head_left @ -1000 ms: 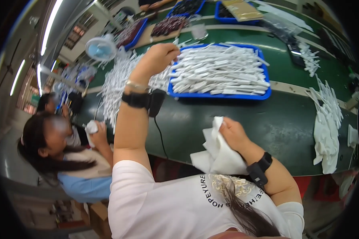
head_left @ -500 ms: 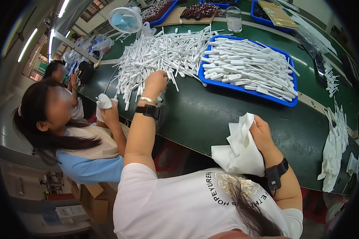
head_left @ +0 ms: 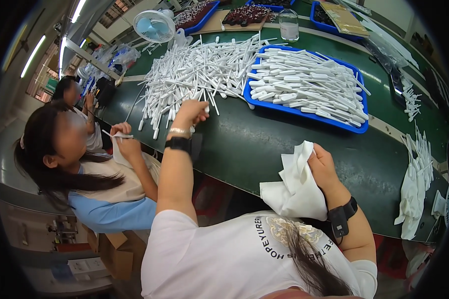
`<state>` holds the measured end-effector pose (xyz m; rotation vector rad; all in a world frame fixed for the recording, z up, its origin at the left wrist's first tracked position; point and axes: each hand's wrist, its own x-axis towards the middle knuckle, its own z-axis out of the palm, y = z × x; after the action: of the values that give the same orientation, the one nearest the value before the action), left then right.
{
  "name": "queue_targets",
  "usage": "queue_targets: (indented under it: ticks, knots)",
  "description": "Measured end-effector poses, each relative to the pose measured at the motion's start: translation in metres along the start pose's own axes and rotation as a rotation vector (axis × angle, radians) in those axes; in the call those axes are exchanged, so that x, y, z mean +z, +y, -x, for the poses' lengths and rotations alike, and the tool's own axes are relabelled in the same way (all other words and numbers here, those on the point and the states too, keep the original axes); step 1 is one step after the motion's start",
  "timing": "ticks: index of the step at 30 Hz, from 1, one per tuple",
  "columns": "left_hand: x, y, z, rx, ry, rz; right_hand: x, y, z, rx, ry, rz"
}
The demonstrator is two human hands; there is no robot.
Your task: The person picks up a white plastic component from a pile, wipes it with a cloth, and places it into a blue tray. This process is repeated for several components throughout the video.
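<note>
My left hand (head_left: 191,114) is closed at the near edge of a heap of slim white plastic handles (head_left: 184,70), each with one wider end. A white end of one handle (head_left: 207,108) shows at its fingertips; the rest is hidden by the fingers. My right hand (head_left: 324,168) grips a folded white cloth (head_left: 295,187) above the table's near edge. Between the hands and farther off, a blue tray (head_left: 309,114) holds many more white handles, laid roughly side by side.
To the left, a co-worker (head_left: 100,169) handles a white cloth and a thin white piece. A fan (head_left: 153,26) and a clear bottle (head_left: 288,26) stand at the back. At the right lie another cloth (head_left: 409,212) and more white handles (head_left: 424,159) on the green table (head_left: 229,149).
My left hand has drawn back slightly from the heap toward me, with a white handle end now showing. The right hand keeps the cloth. The co-worker's hands have come together.
</note>
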<state>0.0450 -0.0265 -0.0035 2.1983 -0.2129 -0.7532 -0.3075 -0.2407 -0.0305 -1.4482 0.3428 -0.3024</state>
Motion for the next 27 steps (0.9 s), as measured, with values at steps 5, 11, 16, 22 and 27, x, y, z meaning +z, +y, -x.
queue_targets:
  ticks: [5, 11, 16, 22, 27]
  knots:
    - [0.026, -0.041, 0.073, -0.032, -0.21, 0.747, 0.002, 0.001, -0.001, 0.023, -0.003, -0.118]
    - [0.079, -0.039, 0.137, 0.152, -0.513, 1.183, -0.004, 0.002, 0.002, 0.076, -0.011, -0.192]
    - [0.121, -0.025, 0.166, 0.342, -0.72, 1.115, -0.002, -0.018, 0.011, 0.1, 0.003, -0.463]
    - [0.154, 0.001, 0.171, 0.4, -0.684, 0.966, -0.011, -0.021, 0.002, 0.225, 0.053, -0.626]
    - [0.168, 0.013, 0.17, 0.386, -0.598, 0.781, 0.004, -0.016, 0.002, 0.043, 0.067, -0.463]
